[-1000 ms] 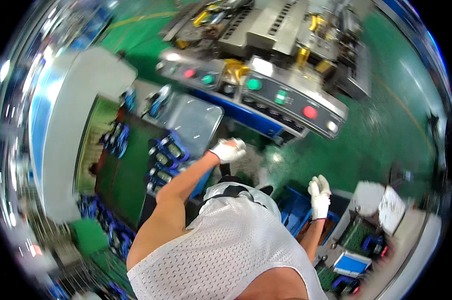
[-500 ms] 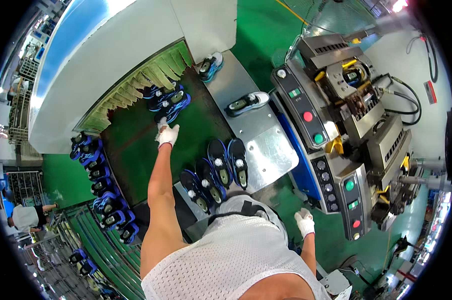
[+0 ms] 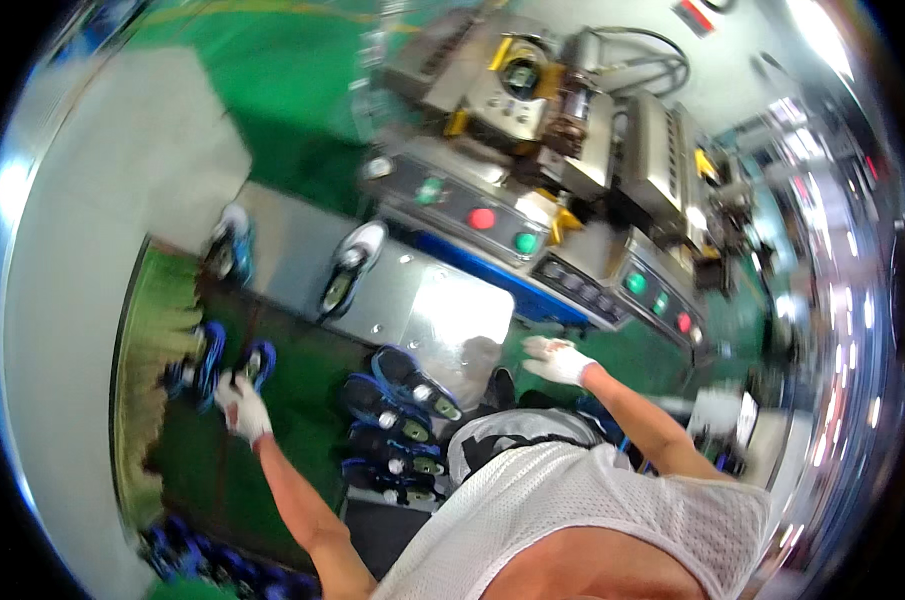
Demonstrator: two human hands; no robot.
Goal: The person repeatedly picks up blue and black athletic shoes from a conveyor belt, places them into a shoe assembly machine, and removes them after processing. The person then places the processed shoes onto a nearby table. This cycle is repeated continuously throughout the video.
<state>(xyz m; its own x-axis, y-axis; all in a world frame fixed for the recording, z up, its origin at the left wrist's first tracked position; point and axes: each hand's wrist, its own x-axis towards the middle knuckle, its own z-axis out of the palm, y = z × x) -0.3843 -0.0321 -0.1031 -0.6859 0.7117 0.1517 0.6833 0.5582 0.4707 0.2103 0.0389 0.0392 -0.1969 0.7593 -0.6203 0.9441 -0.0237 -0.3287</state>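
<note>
My left hand (image 3: 240, 408), in a white glove, is over the dark green conveyor belt (image 3: 297, 425). Its fingers are closed at the near end of a black-and-blue shoe (image 3: 259, 362), though blur softens the contact. Just left of it lie other black-and-blue shoes (image 3: 208, 350) by the frayed green curtain (image 3: 157, 330). My right hand (image 3: 557, 361), also gloved, hovers past the right end of the metal table (image 3: 462, 300), fingers stretched out and holding nothing. Several black-and-blue shoes (image 3: 412, 382) stand in a row between the belt and my body.
A black-and-white shoe (image 3: 354, 268) and a grey-and-blue shoe (image 3: 232, 245) rest on the metal table. Beyond stands a pressing machine (image 3: 572, 120) with coloured buttons on its control panel (image 3: 457, 205). More shoes (image 3: 212, 560) line the belt's lower left side. A white housing (image 3: 72, 270) borders the left.
The whole view has turned, bringing the machine toward the top middle. The shoe at my left hand now lies apart from its neighbours. My right hand has risen and its fingers have stretched out.
</note>
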